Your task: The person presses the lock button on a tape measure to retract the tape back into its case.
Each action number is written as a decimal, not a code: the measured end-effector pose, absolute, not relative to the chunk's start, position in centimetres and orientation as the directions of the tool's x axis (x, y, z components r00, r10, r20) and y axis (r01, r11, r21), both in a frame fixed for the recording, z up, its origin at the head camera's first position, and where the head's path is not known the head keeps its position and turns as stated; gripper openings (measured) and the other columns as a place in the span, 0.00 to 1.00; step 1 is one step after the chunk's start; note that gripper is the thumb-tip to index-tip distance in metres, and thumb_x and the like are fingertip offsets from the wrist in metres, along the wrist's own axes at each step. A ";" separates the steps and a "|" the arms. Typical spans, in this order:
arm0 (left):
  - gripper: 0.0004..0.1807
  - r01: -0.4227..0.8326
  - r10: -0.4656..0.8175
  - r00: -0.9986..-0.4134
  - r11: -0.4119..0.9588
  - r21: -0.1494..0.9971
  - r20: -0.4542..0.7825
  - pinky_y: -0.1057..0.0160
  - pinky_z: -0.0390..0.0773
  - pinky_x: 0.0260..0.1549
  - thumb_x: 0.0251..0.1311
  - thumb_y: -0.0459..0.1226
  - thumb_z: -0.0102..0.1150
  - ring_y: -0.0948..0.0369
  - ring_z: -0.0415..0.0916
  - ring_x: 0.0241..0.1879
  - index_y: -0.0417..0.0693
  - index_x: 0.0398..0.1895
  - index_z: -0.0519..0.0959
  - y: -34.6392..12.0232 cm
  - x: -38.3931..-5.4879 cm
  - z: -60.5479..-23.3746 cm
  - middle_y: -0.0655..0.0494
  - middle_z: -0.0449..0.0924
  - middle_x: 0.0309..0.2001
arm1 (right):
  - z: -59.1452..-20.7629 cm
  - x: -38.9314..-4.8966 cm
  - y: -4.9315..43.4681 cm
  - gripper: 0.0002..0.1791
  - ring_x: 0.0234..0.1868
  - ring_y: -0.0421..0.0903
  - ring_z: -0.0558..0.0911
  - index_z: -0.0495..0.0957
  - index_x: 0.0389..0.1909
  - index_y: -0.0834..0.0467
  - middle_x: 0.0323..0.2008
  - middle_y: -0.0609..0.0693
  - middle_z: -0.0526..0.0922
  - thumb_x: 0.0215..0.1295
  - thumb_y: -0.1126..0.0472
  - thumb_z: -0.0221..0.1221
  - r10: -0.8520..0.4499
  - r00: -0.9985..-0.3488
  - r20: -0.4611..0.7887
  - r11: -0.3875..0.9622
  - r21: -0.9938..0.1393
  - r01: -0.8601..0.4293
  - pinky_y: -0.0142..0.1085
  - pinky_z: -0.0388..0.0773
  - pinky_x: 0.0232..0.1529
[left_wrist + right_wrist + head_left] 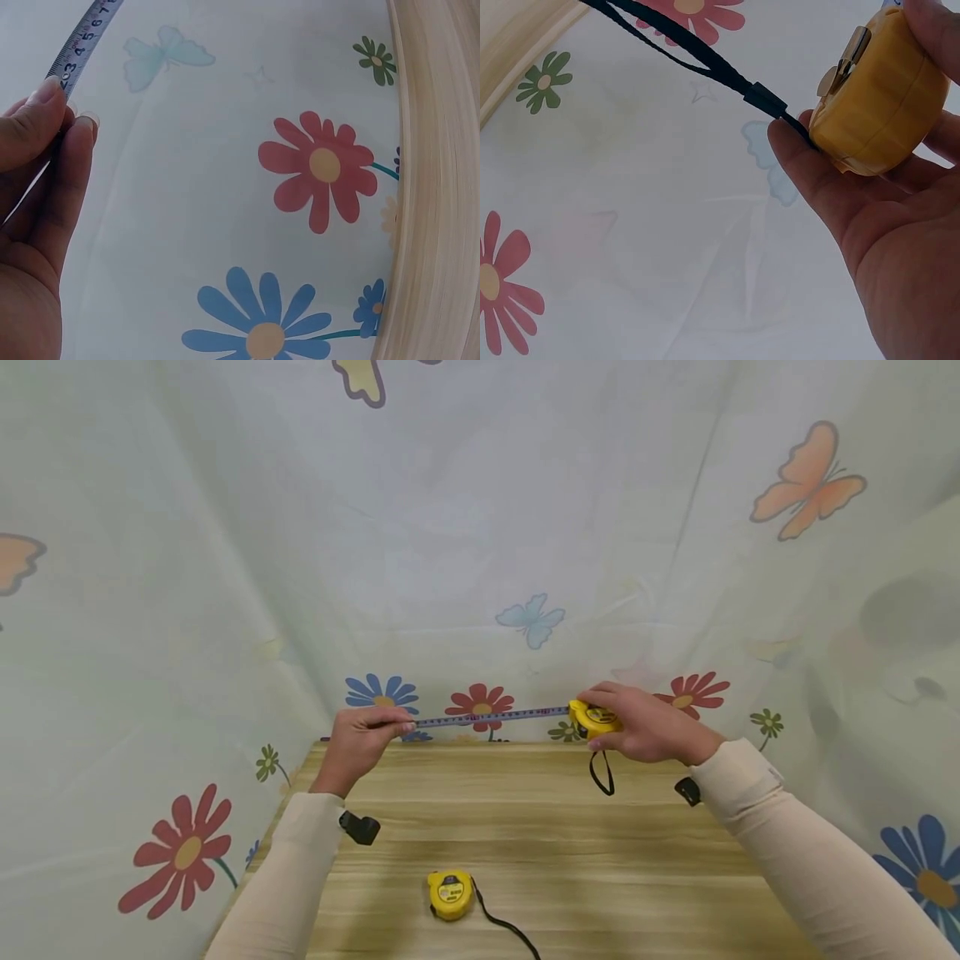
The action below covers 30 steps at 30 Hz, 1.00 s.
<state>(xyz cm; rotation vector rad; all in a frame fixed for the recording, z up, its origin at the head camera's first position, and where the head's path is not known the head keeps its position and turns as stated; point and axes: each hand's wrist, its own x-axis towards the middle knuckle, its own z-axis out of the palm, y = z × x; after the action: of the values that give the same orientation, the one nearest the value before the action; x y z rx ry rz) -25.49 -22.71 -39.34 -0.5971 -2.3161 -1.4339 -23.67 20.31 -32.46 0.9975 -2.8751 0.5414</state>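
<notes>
A yellow tape measure [595, 718] is held in my right hand [647, 724], thumb and fingers on opposite sides of its case. Its blade [495, 717] is pulled out to the left, nearly level above the table's far edge. My left hand [362, 745] pinches the blade's free end between thumb and fingers; the tip itself is hidden. In the left wrist view the printed numbers show on the blade [82, 41] beyond the fingertips. From the case a black wrist strap [705, 56] hangs in a loop. Another yellow tape measure [451, 894] lies on the table, its blade not visible.
The wooden table [540, 827] spans the lower middle. A black strap [504, 923] trails from the lying tape measure toward the front. Pale sheeting [480, 527] with flowers and butterflies rises behind and on both sides. Small black devices [360, 827] sit on both wrists.
</notes>
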 end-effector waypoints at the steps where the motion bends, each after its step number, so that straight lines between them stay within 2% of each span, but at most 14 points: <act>1: 0.07 0.522 0.165 -0.850 0.400 0.753 0.501 0.71 0.84 0.42 0.66 0.36 0.70 0.71 0.85 0.40 0.43 0.41 0.91 -22.7 -25.5 -39.3 0.47 0.91 0.43 | -32.4 -23.7 20.2 0.34 0.51 0.49 0.79 0.73 0.70 0.63 0.62 0.58 0.79 0.65 0.58 0.72 -0.592 -0.790 0.159 0.731 -0.309 -0.609 0.47 0.83 0.55; 10: 0.04 0.542 0.178 -0.838 0.379 0.750 0.516 0.70 0.85 0.41 0.65 0.35 0.71 0.70 0.86 0.39 0.47 0.40 0.92 -22.4 -25.5 -39.3 0.46 0.92 0.41 | -32.2 -23.5 19.9 0.35 0.52 0.50 0.79 0.73 0.70 0.63 0.63 0.58 0.78 0.65 0.57 0.72 -0.585 -0.799 0.136 0.741 -0.310 -0.596 0.48 0.82 0.57; 24: 0.04 0.538 0.186 -0.841 0.367 0.759 0.507 0.70 0.85 0.40 0.64 0.34 0.71 0.72 0.85 0.39 0.46 0.39 0.92 -22.2 -25.5 -39.4 0.45 0.91 0.41 | -32.2 -23.5 19.6 0.34 0.51 0.49 0.79 0.73 0.70 0.62 0.63 0.58 0.78 0.66 0.57 0.71 -0.589 -0.797 0.133 0.735 -0.320 -0.597 0.47 0.83 0.56; 30: 0.05 0.531 0.184 -0.847 0.355 0.769 0.499 0.70 0.85 0.41 0.65 0.33 0.70 0.72 0.85 0.39 0.42 0.40 0.91 -22.0 -25.2 -39.2 0.43 0.91 0.41 | -32.2 -23.4 19.5 0.34 0.51 0.49 0.79 0.73 0.71 0.62 0.63 0.58 0.78 0.66 0.58 0.71 -0.589 -0.797 0.138 0.732 -0.327 -0.598 0.47 0.83 0.56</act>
<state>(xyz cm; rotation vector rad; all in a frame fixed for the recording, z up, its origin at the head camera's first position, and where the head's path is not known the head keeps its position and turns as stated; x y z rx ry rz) -25.18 -22.00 -39.15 -0.6317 -2.2958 -1.4886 -23.43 19.55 -32.18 0.9935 -2.9006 0.5605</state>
